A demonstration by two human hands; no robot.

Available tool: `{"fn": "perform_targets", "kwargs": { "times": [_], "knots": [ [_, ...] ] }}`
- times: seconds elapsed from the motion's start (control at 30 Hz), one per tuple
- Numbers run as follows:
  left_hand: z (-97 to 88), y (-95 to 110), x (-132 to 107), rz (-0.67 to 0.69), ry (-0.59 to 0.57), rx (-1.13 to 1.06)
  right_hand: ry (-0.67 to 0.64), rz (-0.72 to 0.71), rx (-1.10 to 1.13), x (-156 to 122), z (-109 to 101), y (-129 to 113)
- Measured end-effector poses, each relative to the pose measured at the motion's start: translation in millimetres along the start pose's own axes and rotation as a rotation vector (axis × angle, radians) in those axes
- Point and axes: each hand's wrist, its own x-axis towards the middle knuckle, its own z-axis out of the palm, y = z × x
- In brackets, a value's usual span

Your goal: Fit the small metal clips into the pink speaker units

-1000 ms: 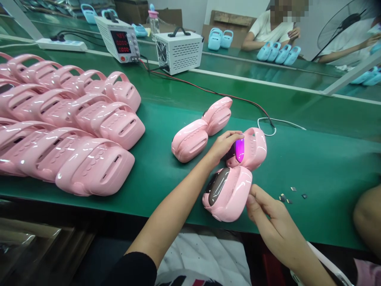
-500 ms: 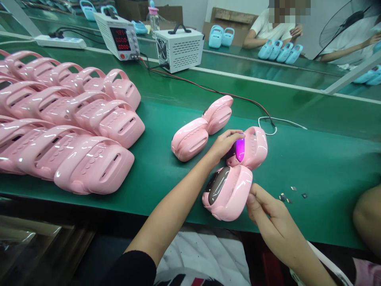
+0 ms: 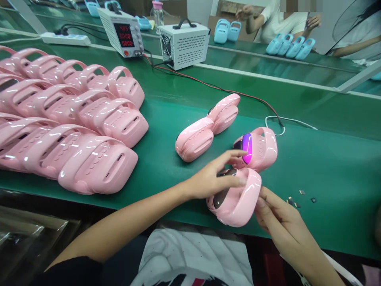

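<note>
Two pink handled devices with dark oval fronts lie side by side before me. The farther pink device (image 3: 262,149) has a lit purple screen; the nearer pink device (image 3: 245,206) looks dark. My left hand (image 3: 216,176) reaches over the nearer one with fingers apart, its thumb across the handle opening and its fingertips by the lit screen. At the right end of the nearer device, my right hand (image 3: 282,218) has thumb and forefinger pinched together; what is between them is hidden. Several small dark chips or cards (image 3: 293,201) lie to the right.
Rows of pink devices (image 3: 98,159) fill the left of the green table (image 3: 336,167). Two more pink devices (image 3: 195,139) lean together ahead. Behind stand a power supply (image 3: 125,35) with red digits and a grey vented box (image 3: 184,45). Across, a person (image 3: 279,20) sits near blue devices (image 3: 290,45).
My left hand has drawn back from the lit device toward the nearer one, its thumb now over that handle. My right hand keeps its pinch at the nearer device's end. The view has shifted slightly.
</note>
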Motion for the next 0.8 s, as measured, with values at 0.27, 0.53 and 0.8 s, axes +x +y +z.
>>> {"fn": "perform_targets", "kwargs": {
  "times": [0.27,0.53,0.8],
  "knots": [
    [3.4,-18.4,-3.4,-0.118,-0.119,-0.15,-0.046,-0.042,-0.051,-0.3,-22.9,-6.0],
    [9.0,-9.9,-8.0,-0.209,-0.023,0.013,0.55,-0.058,-0.091,77.1,-66.6,-7.8],
    [2.9,4.1,-18.3,-0.311,-0.055,0.211,0.142,0.072,-0.065,112.6,-59.5,-62.7]
  ]
}}
